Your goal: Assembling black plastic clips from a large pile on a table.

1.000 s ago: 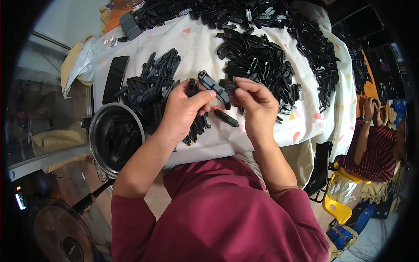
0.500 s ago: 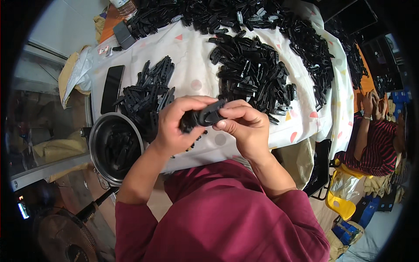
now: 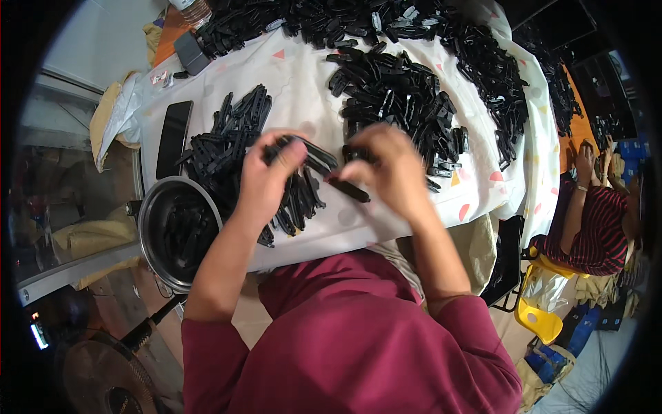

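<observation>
The table (image 3: 303, 90), under a white cloth with coloured patches, carries most of the scene: a long band of black plastic parts (image 3: 414, 27) runs along its far edge and down the right side, and a second heap (image 3: 393, 96) lies in the middle. Nearer the person's left sits a tidier stack of black strips (image 3: 227, 148), seemingly sorted, and a metal pot (image 3: 176, 231) at the table's near left corner holds more of the same. Judging by this, a fair share looks sorted, but far more waits loose in the heaps.

A dark flat phone (image 3: 172, 138) lies beside the stack. At the right edge another person in a striped top (image 3: 586, 228) sits by a yellow chair (image 3: 534, 321).

The left hand (image 3: 265, 183) is closed around a black clip (image 3: 307, 153), held just above the stack. The right hand (image 3: 389, 169) is blurred; its fingers curl over another black piece (image 3: 348, 188), but I cannot tell how firmly it grips. How the two pieces meet is hidden behind the fingers, and the pot's contents are too dark to make out
</observation>
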A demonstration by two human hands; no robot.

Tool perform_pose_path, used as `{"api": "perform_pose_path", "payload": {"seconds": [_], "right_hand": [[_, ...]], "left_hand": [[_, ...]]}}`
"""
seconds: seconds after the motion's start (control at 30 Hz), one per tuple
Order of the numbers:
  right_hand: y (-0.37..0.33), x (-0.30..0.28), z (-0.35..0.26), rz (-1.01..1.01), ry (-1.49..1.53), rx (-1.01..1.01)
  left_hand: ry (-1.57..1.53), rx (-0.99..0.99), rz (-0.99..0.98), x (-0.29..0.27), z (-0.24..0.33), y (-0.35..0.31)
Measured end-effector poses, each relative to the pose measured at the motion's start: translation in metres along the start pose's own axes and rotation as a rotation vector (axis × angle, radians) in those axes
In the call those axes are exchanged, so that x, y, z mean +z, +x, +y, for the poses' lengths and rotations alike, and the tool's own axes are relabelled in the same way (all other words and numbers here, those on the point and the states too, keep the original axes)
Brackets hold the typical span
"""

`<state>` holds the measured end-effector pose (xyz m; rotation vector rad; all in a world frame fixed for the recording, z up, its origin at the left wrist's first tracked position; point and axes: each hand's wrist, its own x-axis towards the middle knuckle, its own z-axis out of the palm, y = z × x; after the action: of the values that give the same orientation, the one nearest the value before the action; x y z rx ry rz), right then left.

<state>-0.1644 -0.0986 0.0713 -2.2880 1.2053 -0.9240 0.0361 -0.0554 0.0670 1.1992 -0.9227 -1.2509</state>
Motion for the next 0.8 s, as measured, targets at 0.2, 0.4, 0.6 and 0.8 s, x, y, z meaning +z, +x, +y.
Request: {"api": "perform_pose_path", "payload": {"seconds": [0.2, 0.4, 0.6, 0.8], "right_hand": [[0.017, -0.019, 0.039, -0.183, -0.405, 0.232], [0.008, -0.025, 0.028, 0.061, -0.136, 0.247], [-0.032, -0.045, 0.002, 0.023, 1.002, 0.531], [-0.028, -0.032, -0.016, -0.048, 1.218, 0.479]], "left_hand": [[0.681, 0.164, -0.257, 0.029, 0.004, 0.0], [1.445, 0.594, -0.621, 0.04, -0.024, 0.005], [0.733, -0.216, -0.421, 0.029, 0.003, 0.014], [0.22, -0.37, -0.372, 0.034, 0.024, 0.004]]}}
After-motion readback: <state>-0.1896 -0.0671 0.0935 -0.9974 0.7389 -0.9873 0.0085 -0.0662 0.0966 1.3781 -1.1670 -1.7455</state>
